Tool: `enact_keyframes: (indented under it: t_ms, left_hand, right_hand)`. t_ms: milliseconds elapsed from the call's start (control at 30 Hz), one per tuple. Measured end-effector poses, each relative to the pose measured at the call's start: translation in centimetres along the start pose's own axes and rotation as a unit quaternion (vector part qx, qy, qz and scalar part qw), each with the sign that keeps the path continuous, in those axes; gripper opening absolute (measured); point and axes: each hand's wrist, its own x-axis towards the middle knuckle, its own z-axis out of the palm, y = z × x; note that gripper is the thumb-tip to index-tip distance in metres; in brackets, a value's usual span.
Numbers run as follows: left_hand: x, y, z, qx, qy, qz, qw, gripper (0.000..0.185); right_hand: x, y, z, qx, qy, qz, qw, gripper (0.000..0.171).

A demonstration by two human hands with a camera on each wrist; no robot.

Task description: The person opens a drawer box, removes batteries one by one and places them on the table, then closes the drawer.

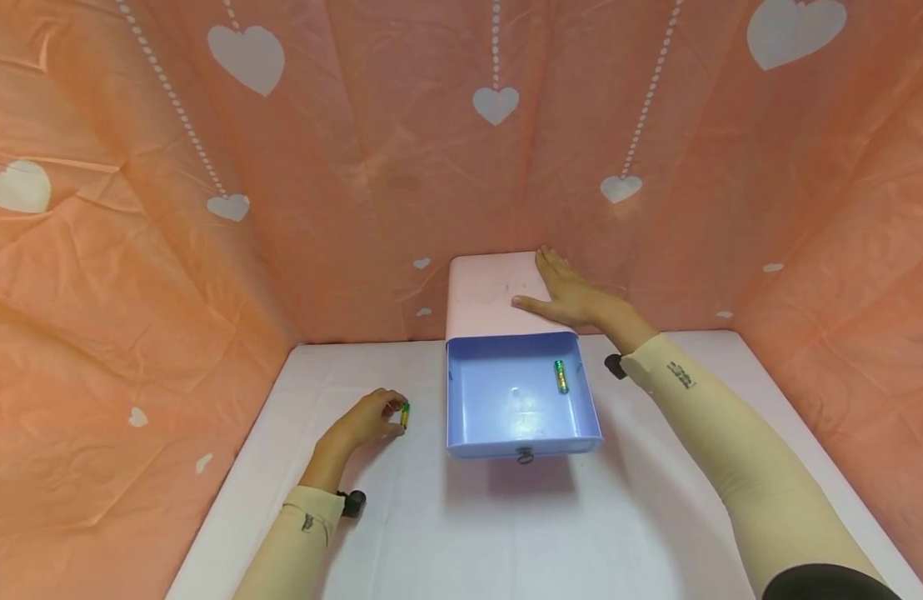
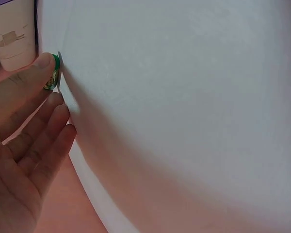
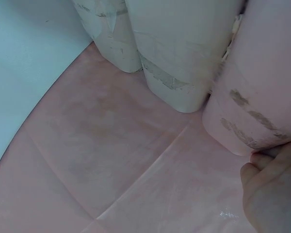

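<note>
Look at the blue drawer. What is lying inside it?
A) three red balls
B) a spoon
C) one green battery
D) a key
C: one green battery lies alone in the open blue drawer, near its right wall.

The left hand [image 1: 362,423] lies low, left of the drawer box [image 1: 491,292], fingers curled, thumb and fingertips [image 2: 47,65] pinching a small battery [image 1: 405,414]. Its forearm runs back toward the body in a beige sleeve, a dark wrist mount beside the cuff. The right hand [image 1: 570,292] rests flat on the box top, fingers straight, thumb spread out to the left. Its sleeved arm stretches forward at the box's right side.
</note>
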Motion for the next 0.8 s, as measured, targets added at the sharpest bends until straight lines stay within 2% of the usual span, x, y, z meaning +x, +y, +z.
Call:
enact_keyframes:
  t_ms: [233,533,800]
  left_hand:
    - [-0.2,0.1,0.1,-0.022,-0.003,-0.024,0.9995,0.048]
    - [-0.3,0.0,-0.1,-0.025,-0.004,-0.010,0.9996,0.050]
    - [-0.9,0.8,-1.0,-0.026,0.014,-0.005,0.9995,0.050]
  right_hand:
    - [0.3,0.0,0.1,-0.008,0.001,-0.004,1.000,0.117]
    - [0.3,0.2,0.1,-0.002,-0.001,-0.007,1.000,0.117]
    - [0.2,0.1,0.0,0.005,0.000,-0.008,1.000,0.116]
